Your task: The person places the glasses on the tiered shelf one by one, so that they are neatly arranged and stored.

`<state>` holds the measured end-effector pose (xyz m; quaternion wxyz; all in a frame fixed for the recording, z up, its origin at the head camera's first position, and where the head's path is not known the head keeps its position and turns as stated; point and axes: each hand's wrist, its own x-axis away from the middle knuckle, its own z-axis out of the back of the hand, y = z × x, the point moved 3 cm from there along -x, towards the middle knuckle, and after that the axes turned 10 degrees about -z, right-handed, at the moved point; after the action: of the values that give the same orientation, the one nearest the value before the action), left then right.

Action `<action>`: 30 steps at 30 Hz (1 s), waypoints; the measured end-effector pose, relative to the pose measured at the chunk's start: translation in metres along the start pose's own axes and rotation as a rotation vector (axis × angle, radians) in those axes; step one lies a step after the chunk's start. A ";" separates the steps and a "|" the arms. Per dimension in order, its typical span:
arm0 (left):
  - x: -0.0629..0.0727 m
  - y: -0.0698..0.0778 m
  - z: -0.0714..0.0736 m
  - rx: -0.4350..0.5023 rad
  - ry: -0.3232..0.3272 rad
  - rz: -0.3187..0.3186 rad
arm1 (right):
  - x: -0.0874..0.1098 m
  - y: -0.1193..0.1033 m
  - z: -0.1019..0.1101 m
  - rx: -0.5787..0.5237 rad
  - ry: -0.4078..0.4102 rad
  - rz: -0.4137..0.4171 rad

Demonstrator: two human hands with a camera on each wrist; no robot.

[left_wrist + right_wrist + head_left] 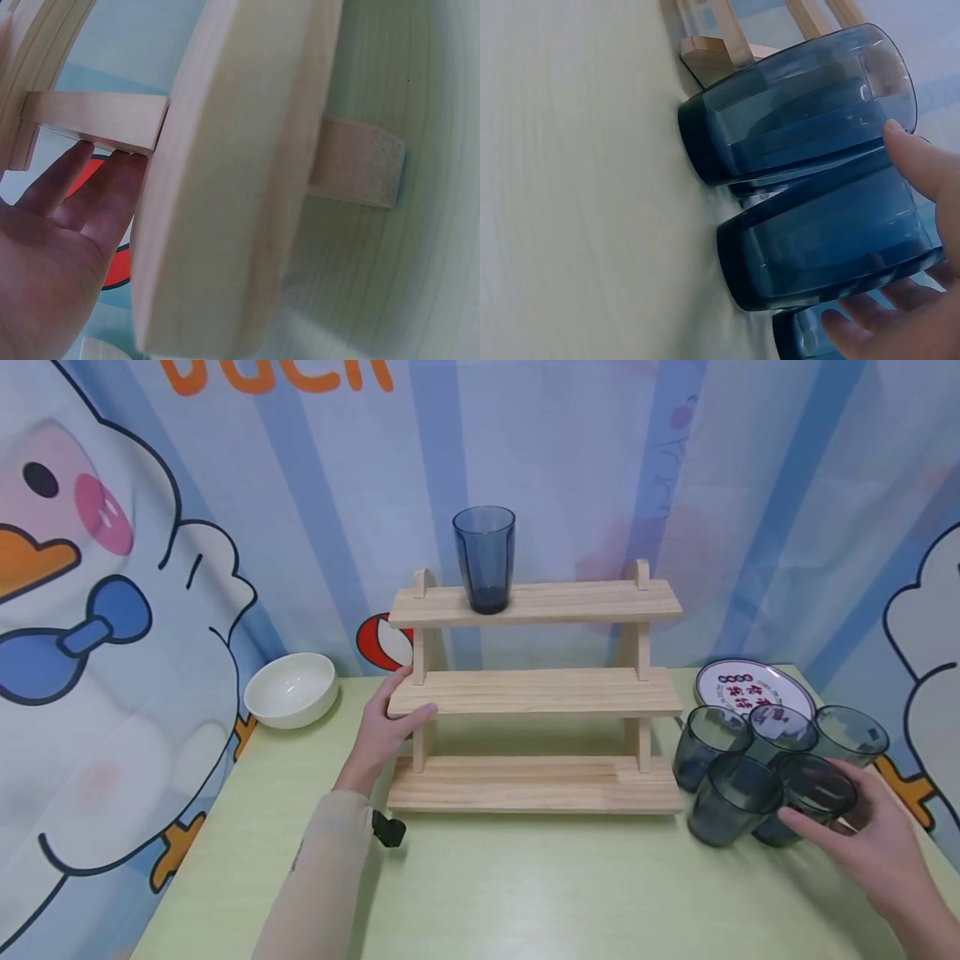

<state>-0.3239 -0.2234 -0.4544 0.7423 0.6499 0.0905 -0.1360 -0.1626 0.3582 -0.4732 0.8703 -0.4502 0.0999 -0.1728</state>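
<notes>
A three-tier wooden display stand (534, 692) stands on the table. My left hand (384, 727) holds its middle shelf by the left end, thumb in front. The left wrist view shows the fingers (112, 180) of that hand against an upright. On the top shelf a blue-grey glass (485, 560) stands upright. Several more tinted glasses (731, 802) stand close together right of the stand. My right hand (873, 839) is around the front right glass (832, 232), thumb on one side near the rim and fingers on the other.
Behind the glasses a white plate (753, 681) with red and dark print leans at the back right. A white bowl (292, 691) sits at the back left. The light green table (570, 893) meets a cartoon-printed cloth backdrop (337, 527).
</notes>
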 end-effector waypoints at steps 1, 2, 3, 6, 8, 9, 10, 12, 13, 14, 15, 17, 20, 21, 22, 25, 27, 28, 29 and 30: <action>0.000 0.000 0.000 -0.002 -0.001 0.002 | 0.000 0.001 -0.001 -0.010 -0.002 0.000; 0.000 0.000 0.000 -0.003 -0.002 0.003 | 0.000 0.002 -0.001 -0.018 -0.002 -0.001; -0.001 0.000 0.000 -0.005 -0.003 0.004 | 0.000 0.003 -0.001 -0.023 -0.002 -0.007; -0.001 0.000 -0.001 0.001 -0.003 0.009 | 0.000 0.006 -0.002 -0.027 0.006 -0.030; -0.001 0.000 0.000 0.005 -0.005 0.010 | 0.000 0.006 -0.002 -0.028 0.020 -0.044; -0.001 0.000 0.000 0.005 -0.005 0.011 | 0.000 0.007 -0.002 -0.027 0.028 -0.054; -0.001 0.000 0.000 0.006 -0.005 0.013 | 0.001 0.007 -0.003 -0.029 0.036 -0.062; -0.001 0.000 0.000 0.005 -0.005 0.016 | 0.001 0.008 -0.003 -0.031 0.050 -0.084; -0.001 0.000 0.000 0.002 -0.006 0.017 | 0.001 0.008 -0.003 -0.029 0.056 -0.097; 0.000 -0.001 0.000 0.002 -0.007 0.018 | 0.002 0.009 -0.002 -0.026 0.062 -0.109; 0.000 -0.001 0.000 0.001 -0.008 0.020 | 0.002 0.010 -0.002 -0.024 0.065 -0.121; 0.000 -0.001 0.000 0.001 -0.006 0.022 | 0.003 0.011 -0.001 -0.023 0.069 -0.142; 0.000 -0.001 -0.001 0.000 -0.007 0.022 | 0.006 0.012 0.002 -0.030 0.079 -0.153; 0.000 -0.001 -0.001 -0.001 -0.006 0.021 | 0.007 0.012 0.002 -0.032 0.081 -0.155; 0.000 0.000 -0.001 -0.001 -0.005 0.021 | 0.008 0.013 0.003 -0.032 0.081 -0.159; 0.001 0.001 -0.001 -0.001 -0.005 0.018 | 0.011 0.013 0.005 -0.024 0.088 -0.166; 0.001 0.001 -0.001 0.006 -0.004 0.018 | 0.014 0.012 0.006 -0.030 0.089 -0.153; 0.001 0.001 -0.001 0.009 -0.004 0.020 | 0.015 0.011 0.007 -0.031 0.092 -0.146; 0.001 0.001 -0.001 0.009 -0.006 0.021 | 0.016 0.010 0.008 -0.044 0.095 -0.138; 0.001 0.001 0.000 0.009 -0.006 0.020 | 0.018 0.009 0.009 -0.057 0.097 -0.131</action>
<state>-0.3225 -0.2230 -0.4535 0.7410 0.6536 0.0809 -0.1308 -0.1416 0.3627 -0.4759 0.8380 -0.4717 0.1170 -0.2480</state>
